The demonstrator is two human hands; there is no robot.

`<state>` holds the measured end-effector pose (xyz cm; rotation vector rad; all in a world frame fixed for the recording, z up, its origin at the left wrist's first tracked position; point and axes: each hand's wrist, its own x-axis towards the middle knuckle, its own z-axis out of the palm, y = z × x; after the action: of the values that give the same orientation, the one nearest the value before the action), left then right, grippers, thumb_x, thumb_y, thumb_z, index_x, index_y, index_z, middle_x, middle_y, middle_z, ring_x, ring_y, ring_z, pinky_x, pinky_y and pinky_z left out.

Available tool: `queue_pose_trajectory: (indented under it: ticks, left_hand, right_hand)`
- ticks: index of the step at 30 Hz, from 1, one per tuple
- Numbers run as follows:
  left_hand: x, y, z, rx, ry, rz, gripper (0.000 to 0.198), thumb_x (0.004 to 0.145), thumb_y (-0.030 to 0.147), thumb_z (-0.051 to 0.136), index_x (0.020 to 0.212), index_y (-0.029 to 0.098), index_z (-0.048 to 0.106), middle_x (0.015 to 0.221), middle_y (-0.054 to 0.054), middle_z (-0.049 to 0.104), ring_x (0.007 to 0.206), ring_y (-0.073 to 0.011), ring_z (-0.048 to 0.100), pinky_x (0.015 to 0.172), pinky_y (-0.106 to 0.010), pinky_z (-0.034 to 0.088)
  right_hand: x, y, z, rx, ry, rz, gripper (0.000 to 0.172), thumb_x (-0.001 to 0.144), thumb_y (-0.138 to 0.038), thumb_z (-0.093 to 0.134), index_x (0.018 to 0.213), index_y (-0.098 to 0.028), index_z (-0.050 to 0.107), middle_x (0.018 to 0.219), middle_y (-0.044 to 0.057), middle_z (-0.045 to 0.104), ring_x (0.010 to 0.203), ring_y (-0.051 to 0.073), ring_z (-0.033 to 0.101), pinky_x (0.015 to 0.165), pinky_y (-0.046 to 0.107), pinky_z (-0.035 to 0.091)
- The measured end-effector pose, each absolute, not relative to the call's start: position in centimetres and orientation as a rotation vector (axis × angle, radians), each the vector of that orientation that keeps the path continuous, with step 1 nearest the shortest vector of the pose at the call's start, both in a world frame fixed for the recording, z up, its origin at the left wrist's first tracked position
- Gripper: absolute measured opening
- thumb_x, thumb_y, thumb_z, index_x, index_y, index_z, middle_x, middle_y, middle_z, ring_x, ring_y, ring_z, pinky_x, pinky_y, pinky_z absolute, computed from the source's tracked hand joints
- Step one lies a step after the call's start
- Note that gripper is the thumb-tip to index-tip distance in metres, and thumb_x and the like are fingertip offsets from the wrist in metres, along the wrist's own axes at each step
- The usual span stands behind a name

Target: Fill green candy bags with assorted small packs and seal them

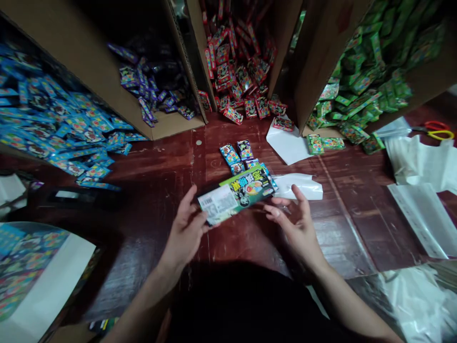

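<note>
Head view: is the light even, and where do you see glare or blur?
Head view: uneven light, the carton of purple packs dark inside; head view: pale glare on the table beside the right hand; head view: the label on the flat package too blurred to read.

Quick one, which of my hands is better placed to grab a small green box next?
Probably your right hand: it's open and nearer the small green boxes on that side. Your left hand is farther off and holds one end of the printed packet.
</note>
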<state>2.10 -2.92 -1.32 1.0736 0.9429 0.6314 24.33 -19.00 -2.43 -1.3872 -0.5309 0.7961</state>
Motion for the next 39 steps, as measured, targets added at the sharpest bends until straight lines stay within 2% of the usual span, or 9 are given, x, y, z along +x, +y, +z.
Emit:
queue_pose_trajectory:
  ticks: [3,8,12,15,21,28,32,36,39]
  left_hand:
    - [1.6,-7.4,-2.5,1.104,0.827,0.405,0.08,0.089,0.031,0.069,0.155,0.04,0.024,0.131,-0.007,0.064,0.108,-0.0232,0.068,0.087,-0.041,0.061]
    - [2.7,-8.8,-2.5,1.365,0.775,0.306,0.047,0.087,0.034,0.073,0.129,0.025,0.054,0.128,-0.011,0.064,0.115,-0.0247,0.065,0.095,-0.039,0.056]
    - [5.3,-6.7,-1.7,1.442,0.728,0.562,0.045,0.09,0.03,0.068,0.132,0.025,0.051,0.122,-0.008,0.064,0.108,-0.0198,0.066,0.094,-0.035,0.055]
    - [5.9,-6.1,-1.6,1.444,0.661,0.535,0.051,0.092,0.026,0.066,0.138,0.026,0.045,0.117,-0.006,0.064,0.103,-0.0181,0.067,0.092,-0.035,0.055]
    - [5.2,-5.7,-1.5,1.492,0.653,0.302,0.028,0.092,0.029,0.064,0.118,0.022,0.056,0.111,-0.006,0.066,0.103,-0.0195,0.067,0.091,-0.036,0.054]
    - [5.9,-4.1,-1.0,1.501,0.68,0.411,0.01,0.094,0.029,0.062,0.098,0.02,0.066,0.148,-0.009,0.051,0.124,-0.0244,0.062,0.109,-0.047,0.046]
    - [5.8,-3.9,-1.4,1.493,0.711,0.432,0.01,0.091,0.03,0.066,0.094,0.021,0.067,0.153,-0.009,0.046,0.126,-0.0267,0.061,0.11,-0.048,0.044]
    - [5.8,-4.2,-1.8,1.486,0.742,0.407,0.015,0.093,0.034,0.065,0.098,0.021,0.068,0.152,-0.01,0.047,0.126,-0.0273,0.061,0.107,-0.046,0.046]
    - [6.0,-4.8,-1.9,1.467,0.763,0.441,0.014,0.094,0.033,0.064,0.096,0.02,0.067,0.137,-0.01,0.061,0.118,-0.0242,0.064,0.104,-0.043,0.047]
  right_hand:
    - [25.2,-17.4,-2.1,-1.392,-0.525,0.622,0.077,0.087,-0.035,0.074,0.148,-0.041,0.029,0.1,-0.001,0.054,0.086,0.015,0.063,0.083,0.035,0.06]
    - [26.1,-16.9,-1.3,-1.499,-0.798,0.583,0.078,0.091,-0.039,0.068,0.154,-0.042,0.022,0.105,0.003,0.051,0.08,0.016,0.057,0.075,0.033,0.06]
    - [24.7,-17.5,-1.9,-1.469,-0.948,0.68,0.083,0.095,-0.038,0.061,0.159,-0.044,0.008,0.123,0.007,0.051,0.094,0.019,0.062,0.085,0.037,0.059]
    - [24.2,-18.3,-2.6,-1.461,-0.969,0.737,0.087,0.096,-0.035,0.061,0.16,-0.043,0.003,0.13,0.007,0.053,0.099,0.019,0.063,0.091,0.038,0.058]
    - [25.1,-20.1,-2.8,-1.475,-1.09,0.939,0.08,0.097,-0.033,0.061,0.162,-0.036,0.013,0.114,0.005,0.064,0.106,0.019,0.063,0.1,0.039,0.054]
    - [23.5,-19.3,-3.8,-1.464,-0.926,0.788,0.095,0.094,-0.033,0.066,0.161,-0.041,-0.001,0.143,0.009,0.051,0.127,0.022,0.057,0.109,0.046,0.05]
    - [22.8,-18.8,-4.2,-1.389,-0.851,0.737,0.099,0.092,-0.03,0.069,0.159,-0.045,-0.001,0.139,0.006,0.05,0.128,0.021,0.057,0.11,0.044,0.049]
    - [23.2,-18.9,-4.1,-1.428,-0.937,0.757,0.089,0.095,-0.03,0.064,0.161,-0.039,0.006,0.114,0.004,0.06,0.112,0.019,0.061,0.108,0.042,0.05]
    - [23.6,-18.9,-3.6,-1.438,-1.026,0.772,0.082,0.096,-0.03,0.062,0.161,-0.038,0.012,0.103,0.003,0.061,0.104,0.019,0.063,0.105,0.042,0.053]
